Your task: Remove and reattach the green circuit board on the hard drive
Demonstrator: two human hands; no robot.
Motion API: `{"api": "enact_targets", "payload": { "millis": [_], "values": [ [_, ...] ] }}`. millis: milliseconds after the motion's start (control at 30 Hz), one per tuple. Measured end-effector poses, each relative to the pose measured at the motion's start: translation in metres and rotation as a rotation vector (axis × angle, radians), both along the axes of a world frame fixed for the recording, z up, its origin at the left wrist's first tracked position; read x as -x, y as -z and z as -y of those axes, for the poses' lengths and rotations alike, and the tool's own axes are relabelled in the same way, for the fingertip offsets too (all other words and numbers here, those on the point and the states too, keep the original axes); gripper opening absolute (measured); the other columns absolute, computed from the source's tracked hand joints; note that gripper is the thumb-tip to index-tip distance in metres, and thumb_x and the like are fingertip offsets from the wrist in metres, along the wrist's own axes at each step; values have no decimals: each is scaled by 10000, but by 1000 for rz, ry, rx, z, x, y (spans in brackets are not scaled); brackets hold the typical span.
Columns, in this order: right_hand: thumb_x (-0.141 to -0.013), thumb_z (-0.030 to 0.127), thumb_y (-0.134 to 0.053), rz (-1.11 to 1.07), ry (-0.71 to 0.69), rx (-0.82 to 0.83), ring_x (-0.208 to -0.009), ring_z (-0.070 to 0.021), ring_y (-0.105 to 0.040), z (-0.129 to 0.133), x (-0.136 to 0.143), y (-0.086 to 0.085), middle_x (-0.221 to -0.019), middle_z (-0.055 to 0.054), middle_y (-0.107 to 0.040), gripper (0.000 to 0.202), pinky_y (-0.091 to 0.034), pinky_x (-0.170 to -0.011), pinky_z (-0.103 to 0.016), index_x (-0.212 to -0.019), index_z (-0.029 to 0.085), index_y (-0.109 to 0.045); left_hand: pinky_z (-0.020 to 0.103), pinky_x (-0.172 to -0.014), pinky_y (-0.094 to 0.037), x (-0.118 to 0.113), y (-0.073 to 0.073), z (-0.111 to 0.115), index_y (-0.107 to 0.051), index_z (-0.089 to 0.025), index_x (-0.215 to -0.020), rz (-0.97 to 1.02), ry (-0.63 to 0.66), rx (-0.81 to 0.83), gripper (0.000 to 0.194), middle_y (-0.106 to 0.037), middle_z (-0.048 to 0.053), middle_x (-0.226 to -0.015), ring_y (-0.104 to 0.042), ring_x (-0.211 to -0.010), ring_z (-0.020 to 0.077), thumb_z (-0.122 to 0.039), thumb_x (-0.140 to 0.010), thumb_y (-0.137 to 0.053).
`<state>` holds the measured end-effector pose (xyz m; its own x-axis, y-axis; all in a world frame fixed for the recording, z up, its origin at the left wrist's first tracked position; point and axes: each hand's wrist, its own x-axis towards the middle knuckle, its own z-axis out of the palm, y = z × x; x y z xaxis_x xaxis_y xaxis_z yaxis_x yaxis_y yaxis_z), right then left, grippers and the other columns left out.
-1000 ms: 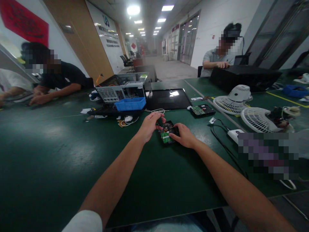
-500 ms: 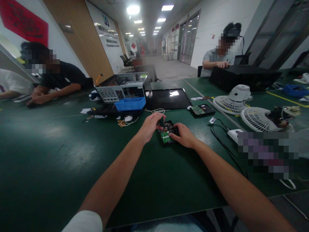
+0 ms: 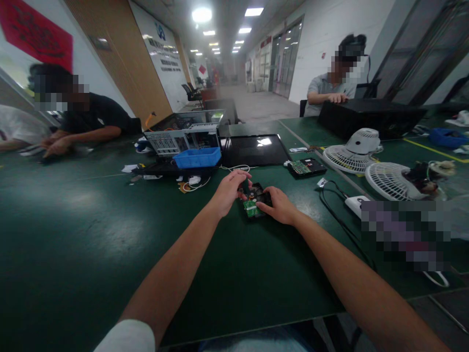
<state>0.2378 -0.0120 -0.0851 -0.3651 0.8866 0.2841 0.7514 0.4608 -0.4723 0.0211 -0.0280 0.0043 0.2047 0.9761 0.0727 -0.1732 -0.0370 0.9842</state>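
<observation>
A hard drive [image 3: 252,209] lies on the green table with its green circuit board facing up. My left hand [image 3: 231,190] is closed round the dark handle of a screwdriver [image 3: 245,186], which stands roughly upright over the drive's far left part. The screwdriver's tip is too small to make out. My right hand [image 3: 280,206] grips the drive's right side, with the thumb laid across its top near the board. A second hard drive [image 3: 307,167], circuit board up, rests farther off to the right, apart from both hands.
Beyond my hands stand a blue bin [image 3: 198,158], an open computer case [image 3: 172,142] and a dark flat panel [image 3: 256,149]. White fan parts [image 3: 351,157] and a power strip [image 3: 355,205] with a black cable lie right. Co-workers sit at far left and far right.
My hands, the screwdriver and the hard drive stay in nearly the same place. At far left, a co-worker's hands have shifted slightly.
</observation>
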Motion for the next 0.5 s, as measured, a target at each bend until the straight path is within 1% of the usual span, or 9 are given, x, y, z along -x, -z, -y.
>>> {"api": "enact_targets", "payload": {
  "millis": [67,200,500],
  "values": [
    [-919,536,-627,0,1,-3,-1154,-315,-597,0,0,0,-1227,-158,-645,480,-464,-989,-436,-1231,179,-552,244,-552,-523,0,1,0,-652,-172,-990,21,5,1,212,-643,77,-910,-633,-869,200,-347,-880,-608],
    [-920,531,-626,2,-1,-9,-1134,-315,-601,0,0,0,-1220,-161,-645,475,-470,-970,-434,-1226,173,-555,309,-687,-589,0,2,-1,-657,-156,-953,80,2,-1,210,-640,71,-922,-636,-863,181,-351,-878,-646],
    [-932,532,-618,8,-1,-10,-1136,-302,-599,0,0,0,-1210,-150,-646,462,-466,-973,-416,-1223,181,-544,370,-825,-612,0,6,-5,-662,-149,-902,148,-21,30,231,-637,56,-890,-629,-872,163,-367,-854,-722]
  ]
}}
